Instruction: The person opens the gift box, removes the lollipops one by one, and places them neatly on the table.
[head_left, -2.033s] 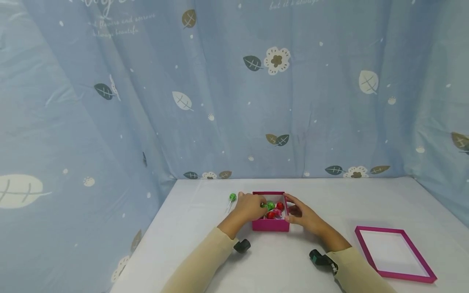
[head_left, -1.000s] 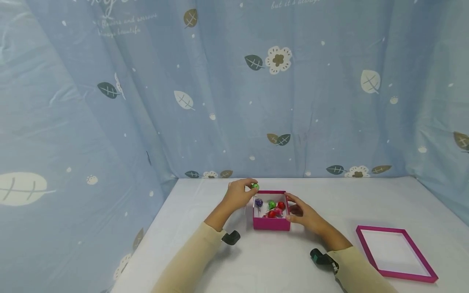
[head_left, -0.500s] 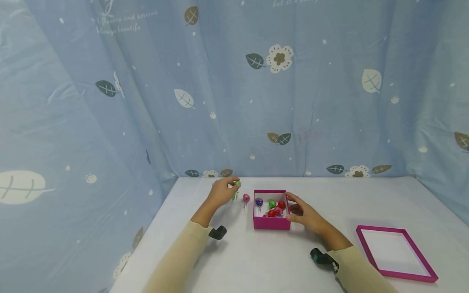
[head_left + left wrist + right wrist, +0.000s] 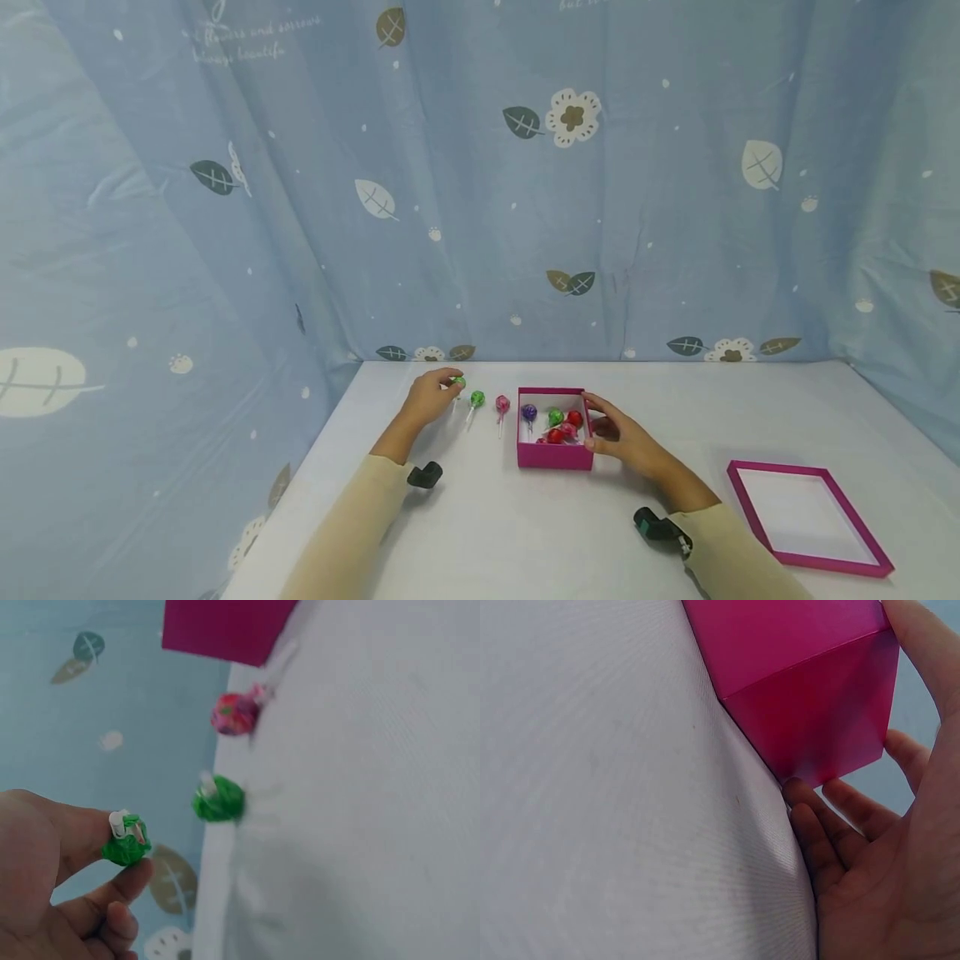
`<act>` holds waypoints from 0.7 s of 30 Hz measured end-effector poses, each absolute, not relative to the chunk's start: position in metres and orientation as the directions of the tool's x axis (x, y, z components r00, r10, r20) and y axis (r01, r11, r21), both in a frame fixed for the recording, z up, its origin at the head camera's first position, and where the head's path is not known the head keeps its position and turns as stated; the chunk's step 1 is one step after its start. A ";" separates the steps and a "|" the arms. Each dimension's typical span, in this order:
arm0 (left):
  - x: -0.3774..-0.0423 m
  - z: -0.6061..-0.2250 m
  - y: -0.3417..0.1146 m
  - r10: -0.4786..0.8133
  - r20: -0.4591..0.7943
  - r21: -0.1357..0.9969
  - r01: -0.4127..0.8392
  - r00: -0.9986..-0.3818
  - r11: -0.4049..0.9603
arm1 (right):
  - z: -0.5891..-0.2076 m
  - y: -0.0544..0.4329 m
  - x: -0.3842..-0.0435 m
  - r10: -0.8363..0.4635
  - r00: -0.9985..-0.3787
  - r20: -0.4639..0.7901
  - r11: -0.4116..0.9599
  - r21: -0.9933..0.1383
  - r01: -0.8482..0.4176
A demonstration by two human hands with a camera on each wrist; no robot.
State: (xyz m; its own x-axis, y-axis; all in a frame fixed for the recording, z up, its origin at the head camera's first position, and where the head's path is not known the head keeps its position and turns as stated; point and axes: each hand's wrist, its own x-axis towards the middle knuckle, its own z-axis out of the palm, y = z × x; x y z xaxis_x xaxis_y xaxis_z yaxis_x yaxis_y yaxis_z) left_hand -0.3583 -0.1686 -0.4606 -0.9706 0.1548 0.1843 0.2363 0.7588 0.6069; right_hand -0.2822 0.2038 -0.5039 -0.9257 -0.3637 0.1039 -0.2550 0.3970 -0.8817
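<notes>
Between thumb and fingertips, my left hand [image 4: 429, 396] pinches a green-wrapped lollipop [image 4: 127, 841] by its round head. Just right of that hand, another green lollipop [image 4: 477, 400] lies on the white table, its stick toward me. Farther right is a pink lollipop [image 4: 502, 405]. An open magenta box [image 4: 555, 456] has purple, green, red and pink lollipops inside. My right hand [image 4: 624, 437] holds this box by its right side, thumb at the near corner and index finger at the far corner. In the right wrist view, other fingers touch the box wall [image 4: 817, 712] low down.
A magenta-rimmed box lid [image 4: 810, 518] with a white inside lies at the right of the table [image 4: 525, 533]. Behind the table hangs a blue curtain [image 4: 465, 275] with leaf and flower prints. A black wrist camera [image 4: 426, 475] sits below my left hand.
My left hand has come out of the box with a green lollipop and moved left, past the pink and green lollipops on the table. The right hand has stayed at the box.
</notes>
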 end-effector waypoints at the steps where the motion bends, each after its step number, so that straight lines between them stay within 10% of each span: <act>1: -0.359 -0.463 -0.171 0.150 0.172 0.611 0.225 -0.974 0.759 | -0.504 0.204 -0.282 -0.364 -0.926 0.103 0.400 -0.881 -0.255; 21: -0.369 -0.486 -0.183 0.137 0.079 0.641 0.156 -0.987 0.751 | -0.503 0.202 -0.283 -0.349 -0.934 0.081 0.409 -0.883 -0.230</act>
State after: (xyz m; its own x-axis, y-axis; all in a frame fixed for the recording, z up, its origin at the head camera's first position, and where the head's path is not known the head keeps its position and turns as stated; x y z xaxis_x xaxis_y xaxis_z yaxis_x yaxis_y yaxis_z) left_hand -0.3686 -0.1829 -0.4863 -0.9874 0.1368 0.0792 0.1556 0.7512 0.6415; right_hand -0.2828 0.2022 -0.5026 -0.9336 -0.3491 0.0809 -0.2295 0.4092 -0.8831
